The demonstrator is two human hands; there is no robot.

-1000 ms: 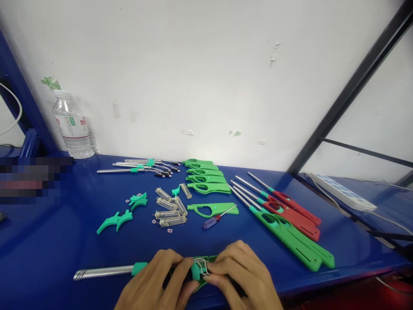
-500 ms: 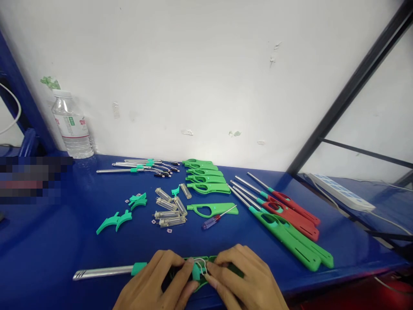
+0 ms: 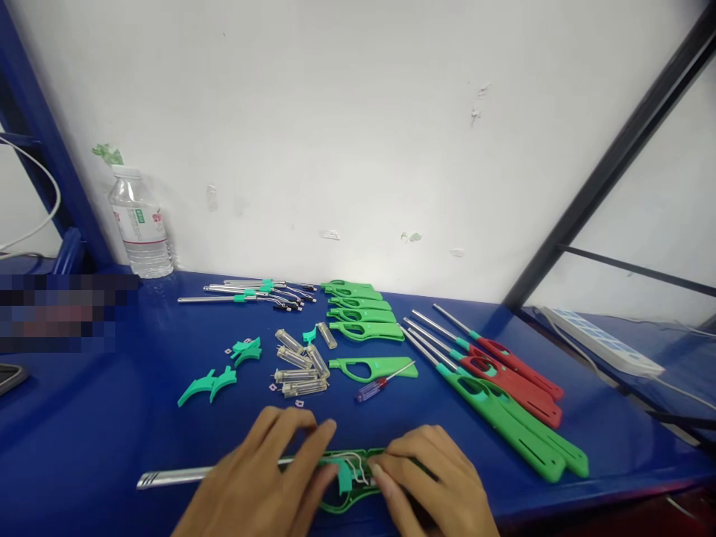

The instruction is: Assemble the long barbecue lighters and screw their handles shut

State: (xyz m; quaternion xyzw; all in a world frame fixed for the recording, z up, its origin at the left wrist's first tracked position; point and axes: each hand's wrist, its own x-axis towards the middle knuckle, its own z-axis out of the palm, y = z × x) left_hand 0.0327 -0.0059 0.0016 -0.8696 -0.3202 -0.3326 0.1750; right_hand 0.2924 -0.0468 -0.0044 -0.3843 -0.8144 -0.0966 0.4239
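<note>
A partly built lighter lies at the table's near edge, its green half shell (image 3: 335,508) facing up and its metal tube (image 3: 174,477) pointing left. Inside the shell I see a teal trigger (image 3: 345,477) and thin white wires (image 3: 358,464). My left hand (image 3: 260,477) grips the lighter where the tube meets the shell, hiding that joint, its thumb beside the trigger. My right hand (image 3: 433,477) is closed on the handle end, with thumb and fingertips pressed in by the wires. Whatever lies under the right fingers is hidden.
Beyond my hands lie clear fuel tanks (image 3: 302,388), teal triggers (image 3: 195,388), green half shells (image 3: 366,330) and a screwdriver (image 3: 372,389). Metal tubes with wires (image 3: 209,300) lie at the back. Green lighters (image 3: 503,418) and red lighters (image 3: 520,384) are on the right. A water bottle (image 3: 142,231) stands left.
My left hand has shifted left along the lighter, its index finger raised, so more of the trigger shows. The right hand stays at the handle end. The view has moved slightly.
</note>
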